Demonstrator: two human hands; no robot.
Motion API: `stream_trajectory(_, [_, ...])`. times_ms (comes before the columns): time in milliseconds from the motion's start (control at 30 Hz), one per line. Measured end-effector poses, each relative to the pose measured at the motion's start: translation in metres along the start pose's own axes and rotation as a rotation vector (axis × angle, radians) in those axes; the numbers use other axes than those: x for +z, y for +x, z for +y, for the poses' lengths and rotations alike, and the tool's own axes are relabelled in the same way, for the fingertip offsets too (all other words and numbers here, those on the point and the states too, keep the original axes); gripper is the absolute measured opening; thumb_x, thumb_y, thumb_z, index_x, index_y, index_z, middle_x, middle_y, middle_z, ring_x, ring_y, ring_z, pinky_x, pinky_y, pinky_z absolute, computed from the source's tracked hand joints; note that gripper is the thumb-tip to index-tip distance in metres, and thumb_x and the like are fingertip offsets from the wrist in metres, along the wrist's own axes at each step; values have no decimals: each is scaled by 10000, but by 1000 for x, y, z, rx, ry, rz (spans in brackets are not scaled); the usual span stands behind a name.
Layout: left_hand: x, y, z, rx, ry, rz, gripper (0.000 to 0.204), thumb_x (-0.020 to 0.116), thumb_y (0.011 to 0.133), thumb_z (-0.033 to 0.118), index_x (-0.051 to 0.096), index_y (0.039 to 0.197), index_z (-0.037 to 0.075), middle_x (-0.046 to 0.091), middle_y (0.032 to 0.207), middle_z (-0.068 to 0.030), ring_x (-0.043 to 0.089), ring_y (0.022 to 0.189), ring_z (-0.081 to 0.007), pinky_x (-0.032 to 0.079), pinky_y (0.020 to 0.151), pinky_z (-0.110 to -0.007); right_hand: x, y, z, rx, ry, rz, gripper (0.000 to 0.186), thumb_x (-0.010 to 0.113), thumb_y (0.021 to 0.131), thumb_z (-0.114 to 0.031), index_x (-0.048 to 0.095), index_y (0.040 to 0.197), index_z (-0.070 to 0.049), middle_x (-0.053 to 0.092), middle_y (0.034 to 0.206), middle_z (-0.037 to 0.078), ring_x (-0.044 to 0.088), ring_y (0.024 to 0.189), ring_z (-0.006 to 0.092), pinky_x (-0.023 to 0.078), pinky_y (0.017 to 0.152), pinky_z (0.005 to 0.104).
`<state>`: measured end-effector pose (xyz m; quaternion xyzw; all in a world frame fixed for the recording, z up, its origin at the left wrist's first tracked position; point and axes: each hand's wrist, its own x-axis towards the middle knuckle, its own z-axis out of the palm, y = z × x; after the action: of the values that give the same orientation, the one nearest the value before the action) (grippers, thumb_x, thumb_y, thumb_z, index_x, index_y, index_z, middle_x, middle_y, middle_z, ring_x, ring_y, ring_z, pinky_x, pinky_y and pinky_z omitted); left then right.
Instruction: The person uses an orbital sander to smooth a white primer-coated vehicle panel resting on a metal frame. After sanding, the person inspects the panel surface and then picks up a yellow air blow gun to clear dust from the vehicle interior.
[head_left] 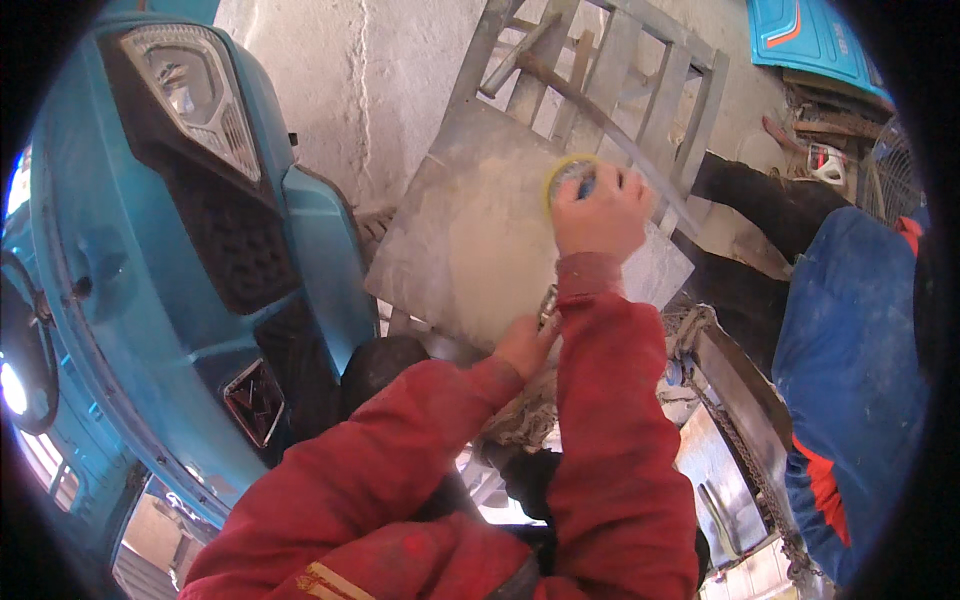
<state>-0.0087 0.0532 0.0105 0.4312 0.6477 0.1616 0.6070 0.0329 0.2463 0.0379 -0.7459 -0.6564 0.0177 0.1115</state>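
Observation:
My right hand (600, 212) is closed over the top of a round sander with a yellow-edged disc (552, 178); a bit of blue shows between the fingers. The disc is over the upper right part of a flat grey panel (415, 235), whose middle carries a wide beige, dusty patch (500, 245). Close to the panel's near edge, my left hand (525, 345) is closed around a shiny metal fitting (548, 303) just below my right wrist. Whether this fitting joins the sander is hidden by the right cuff.
Under the panel stands a grey slatted metal frame (650, 100), with a curved bar (585, 105) across it. A blue vehicle front (165, 260) with a headlight fills the left. At right is another person's blue clothing (850, 370). A chain (745, 460) hangs by a metal frame at lower right.

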Motion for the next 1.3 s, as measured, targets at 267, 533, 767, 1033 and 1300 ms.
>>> stream_trajectory(267, [-2, 3, 22, -130, 9, -230, 562, 518, 938, 504, 650, 908, -42, 644, 821, -271, 630, 774, -415, 466, 701, -497, -15, -13, 35, 213, -131, -24, 252, 638, 740, -268, 648, 952, -132, 588, 1053, 71, 540, 1056, 305, 510, 810, 468])
stream_trajectory(533, [-22, 3, 20, -298, -227, -92, 583, 490, 951, 508, 637, 877, -52, 614, 729, -265, 619, 678, -372, 457, 659, -479, 7, -1, -6, -23, 16, -41, 228, 650, 736, -252, 641, 936, -143, 587, 1051, 79, 540, 1041, 320, 528, 767, 462])
stream_trajectory(767, [-20, 2, 38, -184, -41, -235, 663, 466, 936, 577, 630, 819, -55, 606, 705, -259, 607, 667, -391, 445, 653, -504, -16, -7, 23, 192, -141, -62, 212, 651, 732, -237, 641, 926, -154, 587, 1051, 63, 545, 1028, 319, 532, 738, 473])
stream_trajectory(1033, [-17, 3, 14, -92, -196, 54, 611, 501, 927, 554, 646, 816, -29, 603, 723, -272, 599, 684, -422, 450, 676, -501, 10, -2, -16, -94, -29, -65, 258, 657, 726, -244, 649, 964, -144, 587, 1086, 82, 545, 1035, 325, 530, 748, 473])
stream_trajectory(1300, [-23, 2, 30, -232, -251, -286, 680, 493, 916, 609, 649, 950, -53, 636, 798, -280, 630, 810, -438, 472, 753, -486, -16, -6, 13, 224, -146, -91, 287, 636, 742, -284, 634, 971, -110, 595, 1050, 93, 553, 1023, 337, 502, 772, 486])
